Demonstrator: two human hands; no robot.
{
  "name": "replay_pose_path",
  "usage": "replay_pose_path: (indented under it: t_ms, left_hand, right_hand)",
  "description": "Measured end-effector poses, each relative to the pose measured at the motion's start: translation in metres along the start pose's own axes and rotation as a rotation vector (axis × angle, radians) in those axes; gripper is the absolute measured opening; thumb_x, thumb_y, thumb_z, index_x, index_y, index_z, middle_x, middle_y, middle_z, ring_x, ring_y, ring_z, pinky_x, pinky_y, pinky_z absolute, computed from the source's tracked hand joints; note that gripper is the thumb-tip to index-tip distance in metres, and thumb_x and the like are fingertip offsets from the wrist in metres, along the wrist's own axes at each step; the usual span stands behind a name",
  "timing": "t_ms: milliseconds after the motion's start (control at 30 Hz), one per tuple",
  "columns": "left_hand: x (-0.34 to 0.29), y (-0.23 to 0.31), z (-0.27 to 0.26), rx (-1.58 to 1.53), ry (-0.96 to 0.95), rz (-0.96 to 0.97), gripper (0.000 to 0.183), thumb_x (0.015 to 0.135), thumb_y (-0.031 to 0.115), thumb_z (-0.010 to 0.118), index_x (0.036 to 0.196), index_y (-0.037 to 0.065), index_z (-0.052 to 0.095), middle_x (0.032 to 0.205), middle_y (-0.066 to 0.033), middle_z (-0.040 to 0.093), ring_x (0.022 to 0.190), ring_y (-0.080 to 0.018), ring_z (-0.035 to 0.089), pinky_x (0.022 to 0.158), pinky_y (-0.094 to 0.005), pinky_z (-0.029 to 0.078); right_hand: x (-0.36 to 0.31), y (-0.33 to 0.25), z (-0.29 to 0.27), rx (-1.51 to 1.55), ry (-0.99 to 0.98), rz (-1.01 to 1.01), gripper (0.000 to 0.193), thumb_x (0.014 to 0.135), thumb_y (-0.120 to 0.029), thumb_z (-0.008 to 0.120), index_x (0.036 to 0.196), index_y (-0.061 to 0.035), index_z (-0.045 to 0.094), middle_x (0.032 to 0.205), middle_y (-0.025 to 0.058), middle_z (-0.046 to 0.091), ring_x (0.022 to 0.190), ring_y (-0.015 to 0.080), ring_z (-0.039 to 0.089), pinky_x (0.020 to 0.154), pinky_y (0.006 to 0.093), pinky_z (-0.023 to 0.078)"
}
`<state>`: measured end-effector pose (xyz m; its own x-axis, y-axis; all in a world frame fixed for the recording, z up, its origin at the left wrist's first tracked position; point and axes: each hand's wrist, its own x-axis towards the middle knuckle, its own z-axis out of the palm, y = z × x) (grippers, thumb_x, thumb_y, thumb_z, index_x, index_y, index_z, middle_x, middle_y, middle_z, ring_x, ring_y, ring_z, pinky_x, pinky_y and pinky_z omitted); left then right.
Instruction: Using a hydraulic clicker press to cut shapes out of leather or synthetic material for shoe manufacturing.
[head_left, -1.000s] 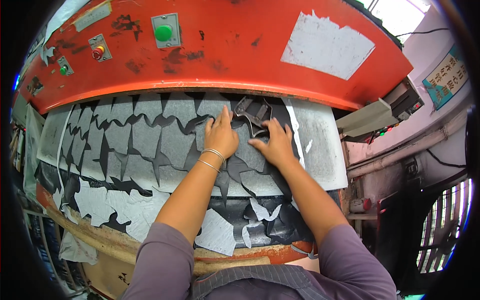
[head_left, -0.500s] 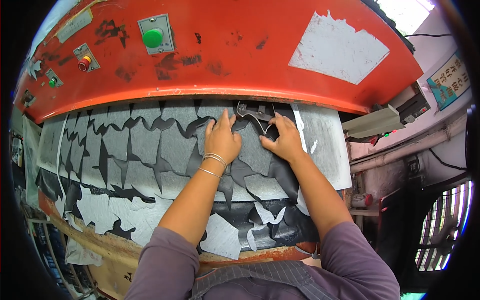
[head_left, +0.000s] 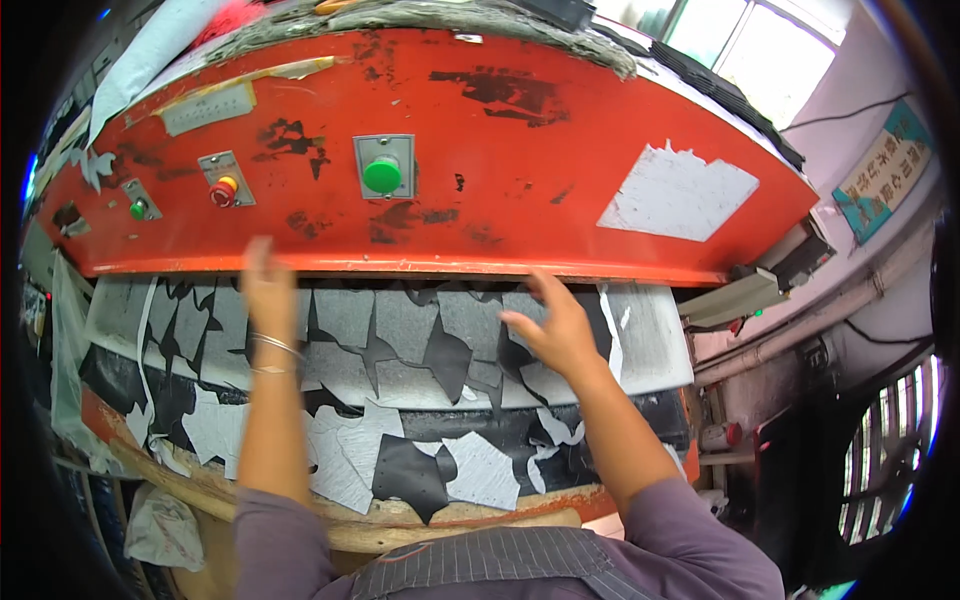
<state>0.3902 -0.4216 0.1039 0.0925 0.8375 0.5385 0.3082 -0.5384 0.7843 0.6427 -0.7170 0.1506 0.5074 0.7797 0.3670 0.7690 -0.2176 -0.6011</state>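
Observation:
My left hand [head_left: 271, 285] is raised at the left, before the lower edge of the red press beam [head_left: 480, 240]. Motion smears its fingers. My right hand [head_left: 556, 325] hangs over the right part of the sheet, thumb and fingers apart, nothing visible in it. Its fingertips come near the gap under the beam. Below lies a grey-backed sheet [head_left: 345, 312] with rows of cut-out shapes, dark material showing through the gaps. A black cut piece [head_left: 412, 478] lies on the front ledge between pale, irregular cut pieces [head_left: 482, 470].
The beam carries a large green button [head_left: 382, 175], a red knob [head_left: 224, 191] and a small green button [head_left: 138, 209]. A pale board [head_left: 660, 340] underlies the sheet. A metal bracket [head_left: 735, 298] juts out at the right. A wooden rail [head_left: 460, 538] runs along the front.
My left hand has swung left, away from the right one. My view has tilted up. The metal cutting die no longer shows, and a black cut piece now lies on the front ledge.

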Motion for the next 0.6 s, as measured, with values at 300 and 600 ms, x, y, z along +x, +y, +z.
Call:
replay_pose_path:
  t_ms: [300,600]
  left_hand:
    - [0.184,-0.103,-0.291,0.215,0.094,0.015,0.051,0.091,0.015,0.047,0.14,0.0,0.041,0.151,-0.0187,0.031,0.138,-0.0277,0.032,0.109,-0.0307,0.027]
    - [-0.182,0.085,-0.197,0.129,-0.575,-0.073,0.012,0.083,0.017,0.064,0.077,0.007,0.066,0.078,-0.0084,0.068,0.071,-0.0209,0.063,0.066,-0.0321,0.049]
  right_hand:
    - [0.09,-0.195,0.022,0.074,0.211,-0.287,0.034,0.085,-0.031,0.062,0.102,-0.0076,0.044,0.074,0.0158,0.063,0.067,0.0371,0.063,0.055,0.0493,0.048]
    - [-0.148,-0.098,-0.015,0.16,-0.666,-0.286,0.041,0.083,-0.044,0.064,0.096,-0.0055,0.057,0.085,0.0157,0.063,0.082,0.0366,0.062,0.069,0.049,0.048]
